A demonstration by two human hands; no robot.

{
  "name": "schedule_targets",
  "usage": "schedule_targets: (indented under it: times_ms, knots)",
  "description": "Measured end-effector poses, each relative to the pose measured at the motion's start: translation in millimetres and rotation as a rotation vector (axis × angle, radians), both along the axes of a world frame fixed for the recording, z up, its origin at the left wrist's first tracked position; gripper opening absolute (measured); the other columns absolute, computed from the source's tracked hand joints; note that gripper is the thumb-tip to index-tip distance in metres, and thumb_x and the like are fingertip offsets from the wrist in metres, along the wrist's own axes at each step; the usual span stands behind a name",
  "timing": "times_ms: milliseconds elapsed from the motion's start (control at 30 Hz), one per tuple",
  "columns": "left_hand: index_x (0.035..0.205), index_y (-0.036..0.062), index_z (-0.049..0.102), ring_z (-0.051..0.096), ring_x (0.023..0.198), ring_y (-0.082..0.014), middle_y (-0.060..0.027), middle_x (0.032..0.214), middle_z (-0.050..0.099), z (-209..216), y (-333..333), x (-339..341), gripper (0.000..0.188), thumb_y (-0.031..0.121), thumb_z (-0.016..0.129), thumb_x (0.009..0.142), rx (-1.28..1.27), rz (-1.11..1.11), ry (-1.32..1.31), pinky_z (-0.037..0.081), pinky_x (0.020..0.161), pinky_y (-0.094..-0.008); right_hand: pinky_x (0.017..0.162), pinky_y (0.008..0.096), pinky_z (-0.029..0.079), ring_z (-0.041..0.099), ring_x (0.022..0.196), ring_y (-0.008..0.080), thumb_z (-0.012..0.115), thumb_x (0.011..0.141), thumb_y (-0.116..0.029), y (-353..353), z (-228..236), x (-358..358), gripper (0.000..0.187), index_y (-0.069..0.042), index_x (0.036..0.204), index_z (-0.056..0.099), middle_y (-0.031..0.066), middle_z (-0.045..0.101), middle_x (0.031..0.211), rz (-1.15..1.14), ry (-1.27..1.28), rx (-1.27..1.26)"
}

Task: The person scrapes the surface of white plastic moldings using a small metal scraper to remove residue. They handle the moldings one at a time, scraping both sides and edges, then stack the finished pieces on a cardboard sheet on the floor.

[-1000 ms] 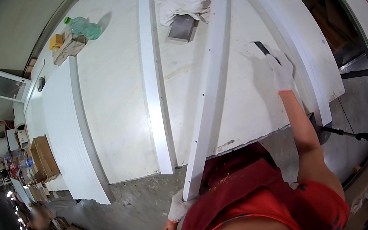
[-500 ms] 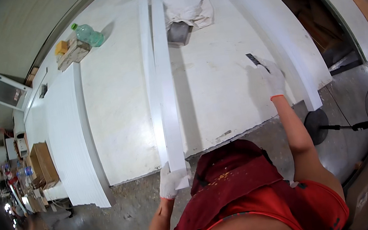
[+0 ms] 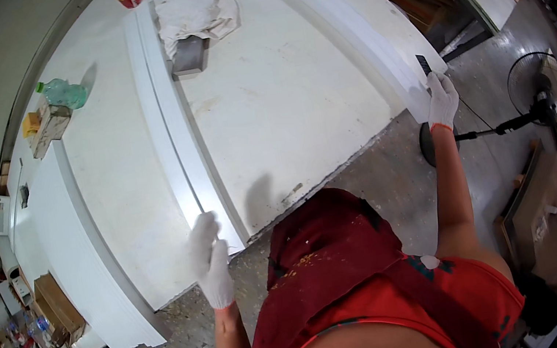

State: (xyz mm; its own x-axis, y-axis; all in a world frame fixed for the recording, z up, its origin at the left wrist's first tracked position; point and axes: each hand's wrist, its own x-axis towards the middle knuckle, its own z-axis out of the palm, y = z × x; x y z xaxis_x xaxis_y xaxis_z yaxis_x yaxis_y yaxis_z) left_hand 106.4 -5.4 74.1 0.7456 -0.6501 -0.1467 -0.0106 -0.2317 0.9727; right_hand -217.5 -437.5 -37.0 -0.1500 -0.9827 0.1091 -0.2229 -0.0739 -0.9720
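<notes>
My left hand (image 3: 210, 260), in a white knit glove, is raised near the close end of the two long white strips (image 3: 174, 155) lying side by side on the white worktable (image 3: 270, 123). Its fingers are apart and nothing shows between them. My right hand (image 3: 442, 102), gloved too, is closed on a small flat black ribbed tool (image 3: 424, 64), whose exact kind I cannot make out. That hand is beside the near end of another long white strip (image 3: 342, 28) along the table's right side.
To the left is a stack of white strips (image 3: 86, 245). Behind it are a block (image 3: 50, 128), a green bottle (image 3: 63, 94) and a yellow piece (image 3: 30, 124). Farther back are a white cloth (image 3: 198, 11) and a grey block (image 3: 190, 55). A standing fan (image 3: 539, 90) is at right.
My left hand has let go of the middle strip and opened. My right hand, with the black tool, has moved right to the right-hand strip's near end. The view has turned right.
</notes>
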Motion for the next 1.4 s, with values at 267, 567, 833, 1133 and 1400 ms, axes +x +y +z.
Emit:
schedule_targets:
  times_ms: [267, 567, 833, 1133, 1400]
  knots:
    - [0.139, -0.0025, 0.047, 0.052, 0.124, -0.0236, -0.0167, 0.136, 0.054, -63, -123, -76, 0.048, 0.014, 0.057, 0.095, -0.090, -0.664, 0.822, 0.042, 0.103, -0.0315, 0.075, 0.0235, 0.046, 0.058, 0.081, 0.0101, 0.064, 0.091, -0.014, 29, 8, -6, 0.022, 0.003, 0.103, 0.068, 0.0011, 0.065, 0.090, 0.092, -0.251, 0.253]
    - [0.109, 0.0052, 0.062, 0.051, 0.082, -0.0092, 0.0013, 0.098, 0.060, -102, -235, -165, 0.026, 0.028, 0.061, 0.096, -0.051, -0.454, 1.162, 0.045, 0.075, -0.0273, 0.082, 0.0239, 0.046, 0.057, 0.090, 0.0096, 0.057, 0.096, -0.015, 125, 23, 28, 0.021, 0.001, 0.108, 0.063, 0.0009, 0.060, 0.096, 0.238, -0.436, 0.452]
    - [0.114, 0.0033, 0.061, 0.053, 0.082, -0.0101, -0.0013, 0.100, 0.061, -84, -213, -153, 0.029, 0.025, 0.060, 0.094, -0.093, -0.423, 0.972, 0.045, 0.077, -0.0258, 0.089, 0.0278, 0.047, 0.061, 0.102, 0.0157, 0.056, 0.097, -0.014, 116, 25, 26, 0.022, 0.003, 0.109, 0.061, 0.0048, 0.063, 0.103, 0.228, -0.470, 0.407]
    - [0.128, -0.0072, 0.050, 0.059, 0.107, -0.0194, -0.0129, 0.115, 0.060, -57, -101, -66, 0.044, 0.014, 0.062, 0.092, -0.108, -0.186, 0.974, 0.049, 0.094, -0.0306, 0.075, 0.0282, 0.047, 0.060, 0.083, 0.0153, 0.065, 0.089, -0.012, 141, 59, 95, 0.017, -0.001, 0.101, 0.068, 0.0059, 0.065, 0.089, 0.587, 0.129, -0.040]
    - [0.129, -0.0075, 0.050, 0.062, 0.103, -0.0208, -0.0123, 0.112, 0.063, -97, -1, -71, 0.049, 0.005, 0.065, 0.084, -0.065, -0.068, 0.976, 0.051, 0.093, -0.0321, 0.069, 0.0383, 0.048, 0.058, 0.078, 0.0261, 0.067, 0.076, -0.012, 240, 18, 187, 0.020, -0.012, 0.096, 0.068, 0.0053, 0.059, 0.082, 1.436, 0.299, -0.696]
